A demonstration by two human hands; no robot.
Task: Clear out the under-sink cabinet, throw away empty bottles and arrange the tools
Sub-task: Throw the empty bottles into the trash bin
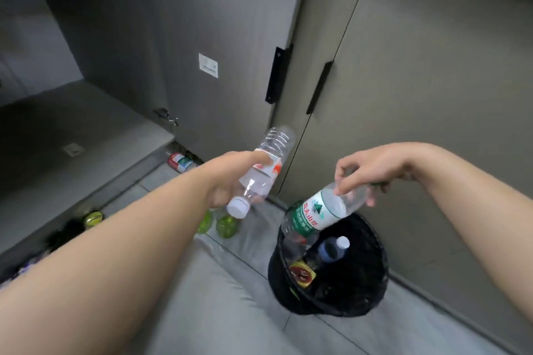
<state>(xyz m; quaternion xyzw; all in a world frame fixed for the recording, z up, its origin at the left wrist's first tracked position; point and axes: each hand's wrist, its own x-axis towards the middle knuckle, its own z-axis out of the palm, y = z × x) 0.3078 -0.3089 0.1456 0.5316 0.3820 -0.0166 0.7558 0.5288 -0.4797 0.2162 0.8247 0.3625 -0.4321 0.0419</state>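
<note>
clear bottle (pixel 275 143) gripped by left hand (pixel 227 179), fingers hidden; right hand (pixel 372 167) pinches green-label bottle (pixel 320 210).

both forearms are cut off at the picture's edges. the left forearm (pixel 129 225) covers parts of the green bottles (pixel 227 225) and a red-labelled container (pixel 180 161) on the floor. dark clutter (pixel 65 235) at the near left is blurred. the door sticker (pixel 208 65) is too small to read.
</note>
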